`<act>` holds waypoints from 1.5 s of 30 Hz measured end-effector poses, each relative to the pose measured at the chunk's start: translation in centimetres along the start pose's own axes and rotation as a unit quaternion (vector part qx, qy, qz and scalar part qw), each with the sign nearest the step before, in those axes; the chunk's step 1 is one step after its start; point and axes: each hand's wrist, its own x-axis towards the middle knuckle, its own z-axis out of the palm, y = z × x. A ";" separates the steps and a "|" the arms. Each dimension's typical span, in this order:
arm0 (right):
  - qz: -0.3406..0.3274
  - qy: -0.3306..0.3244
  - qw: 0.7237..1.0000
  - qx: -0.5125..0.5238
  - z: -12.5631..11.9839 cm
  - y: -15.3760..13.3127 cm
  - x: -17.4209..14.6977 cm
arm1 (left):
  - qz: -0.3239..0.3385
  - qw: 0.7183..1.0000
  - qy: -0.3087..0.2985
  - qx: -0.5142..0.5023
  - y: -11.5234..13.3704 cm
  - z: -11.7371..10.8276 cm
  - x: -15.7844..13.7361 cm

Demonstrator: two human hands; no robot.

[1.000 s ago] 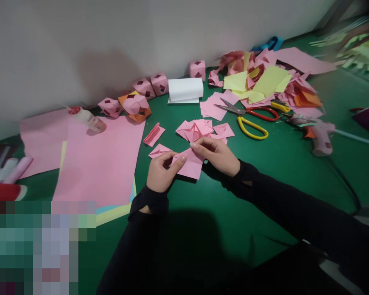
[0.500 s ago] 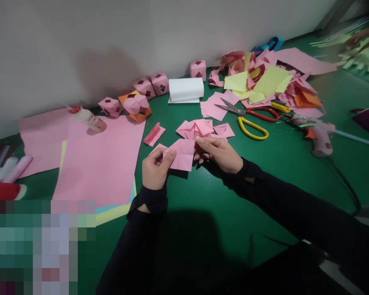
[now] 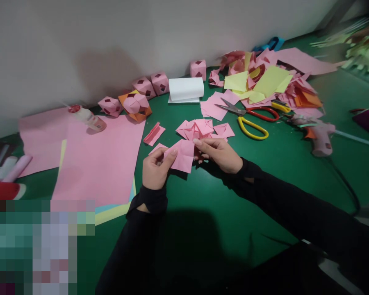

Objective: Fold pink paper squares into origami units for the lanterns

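Between my hands is a small pink paper square with crease lines, raised a little over the green table. My left hand pinches its left side, thumb on top. At its upper right corner my right hand grips the edge between thumb and fingertips. Just beyond lie several folded pink paper pieces, and one narrow folded pink strip rests up and left of them. Part of another pink piece shows behind my left fingers; whether they touch it, I cannot tell.
Scissors lie to the right, near a glue gun with a cord. Paper scraps are heaped behind. Large pink sheets and a small bottle are on the left. Folded paper balls line the wall beside a white roll.
The paper square has tilted slightly, its right edge and lower corner shifting a little down. Both hands keep their hold on it and have barely moved.
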 end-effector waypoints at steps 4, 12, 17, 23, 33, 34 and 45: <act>-0.006 0.001 1.000 -0.008 0.0 0.0 0.0 | -0.007 1.000 0.000 -0.004 -0.1 0.0 0.0; -0.003 0.001 1.000 -0.023 -0.1 0.1 0.0 | 0.006 1.000 -0.012 0.007 0.0 -0.2 0.1; -0.008 -0.006 1.000 -0.029 -0.1 0.0 -0.1 | 0.001 1.000 -0.002 0.006 0.2 0.0 0.0; 0.009 0.000 1.000 0.021 0.0 0.1 0.1 | -0.005 1.000 0.002 -0.001 0.2 0.0 -0.1; 0.010 -0.018 1.000 -0.015 0.1 -0.3 -0.1 | 0.002 1.000 -0.014 0.011 0.2 -0.1 0.1; 0.010 -0.018 1.000 -0.014 0.1 -0.3 -0.1 | 0.002 1.000 -0.010 0.008 0.2 -0.1 0.0; 0.004 -0.015 1.000 -0.007 0.0 0.0 0.0 | 0.012 1.000 0.002 0.018 0.4 0.3 -0.3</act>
